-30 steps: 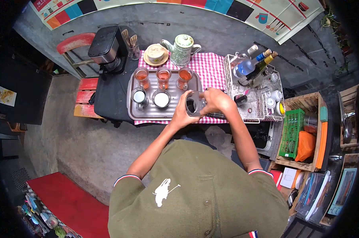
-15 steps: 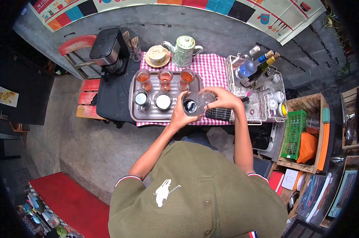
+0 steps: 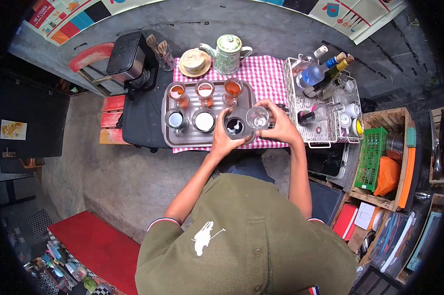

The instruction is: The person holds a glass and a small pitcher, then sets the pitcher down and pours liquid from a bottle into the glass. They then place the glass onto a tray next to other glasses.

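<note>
My left hand (image 3: 223, 139) is closed around a glass of dark drink (image 3: 235, 127) with a white patch on its surface, over the tray's front right corner. Beside it, my right hand (image 3: 284, 129) grips a small clear glass (image 3: 258, 118), which looks nearly upright. On the grey serving tray (image 3: 192, 141), two glasses with white tops, a left one (image 3: 176, 119) and a right one (image 3: 203, 121), stand in the front row. Behind them are three glasses of amber drink, left (image 3: 177, 92), middle (image 3: 205, 92) and right (image 3: 233, 90).
A green speckled teapot (image 3: 227, 56) and a lidded bowl (image 3: 193, 61) stand behind the tray. To the right, a white wire basket (image 3: 316, 135) holds bottles and jars. A coffee maker (image 3: 129, 56) and a glass of wooden utensils (image 3: 165, 60) are at the left.
The clear glass in my right hand has gone from tipped toward the dark drink to nearly upright beside it. My left hand keeps its hold. The camera view has shifted slightly.
</note>
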Demonstrator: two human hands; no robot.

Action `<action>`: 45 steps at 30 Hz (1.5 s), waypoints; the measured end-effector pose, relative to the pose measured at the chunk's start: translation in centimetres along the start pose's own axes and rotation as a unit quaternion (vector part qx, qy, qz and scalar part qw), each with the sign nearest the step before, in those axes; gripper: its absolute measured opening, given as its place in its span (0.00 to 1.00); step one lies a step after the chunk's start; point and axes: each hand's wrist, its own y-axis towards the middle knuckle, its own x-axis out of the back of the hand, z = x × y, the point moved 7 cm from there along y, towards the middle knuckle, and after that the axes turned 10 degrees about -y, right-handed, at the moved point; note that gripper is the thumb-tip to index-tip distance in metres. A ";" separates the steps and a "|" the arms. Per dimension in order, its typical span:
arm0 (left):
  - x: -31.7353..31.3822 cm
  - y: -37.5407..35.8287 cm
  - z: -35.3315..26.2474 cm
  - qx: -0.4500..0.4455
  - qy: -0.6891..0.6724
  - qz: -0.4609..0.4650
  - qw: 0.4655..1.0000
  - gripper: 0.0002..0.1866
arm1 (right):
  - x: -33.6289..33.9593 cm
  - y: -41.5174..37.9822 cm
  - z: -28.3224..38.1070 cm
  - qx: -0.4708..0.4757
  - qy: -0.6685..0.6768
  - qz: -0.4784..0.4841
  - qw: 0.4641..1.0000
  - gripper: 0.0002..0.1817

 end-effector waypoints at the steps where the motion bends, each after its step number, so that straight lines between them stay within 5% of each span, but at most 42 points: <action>1: 0.1 0.1 -0.3 -0.002 0.017 -0.001 1.000 0.59 | 0.2 0.0 -0.2 0.001 0.004 -0.009 1.000 0.38; 25: -1.2 0.2 9.8 0.077 0.066 -0.012 0.995 0.58 | 0.8 -0.9 -7.7 -0.073 0.160 -0.056 0.983 0.39; 45: -1.5 0.3 11.8 0.049 0.084 0.012 0.995 0.59 | 1.0 0.5 -8.5 -0.083 0.110 -0.053 0.989 0.37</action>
